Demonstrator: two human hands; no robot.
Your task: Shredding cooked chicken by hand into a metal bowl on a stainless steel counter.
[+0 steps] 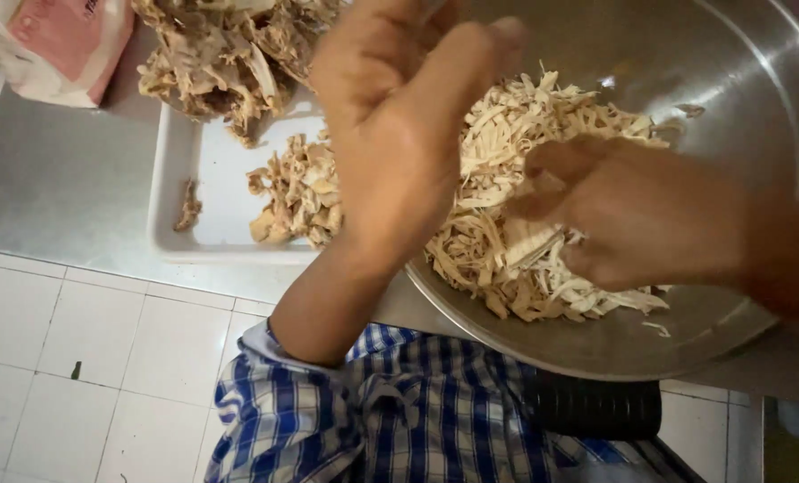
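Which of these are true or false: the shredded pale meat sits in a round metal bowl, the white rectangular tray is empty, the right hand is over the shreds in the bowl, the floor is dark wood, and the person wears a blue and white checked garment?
1. The shredded pale meat sits in a round metal bowl. True.
2. The white rectangular tray is empty. False: it holds clumps of pulled meat.
3. The right hand is over the shreds in the bowl. True.
4. The floor is dark wood. False: it is white tile.
5. The person wears a blue and white checked garment. True.
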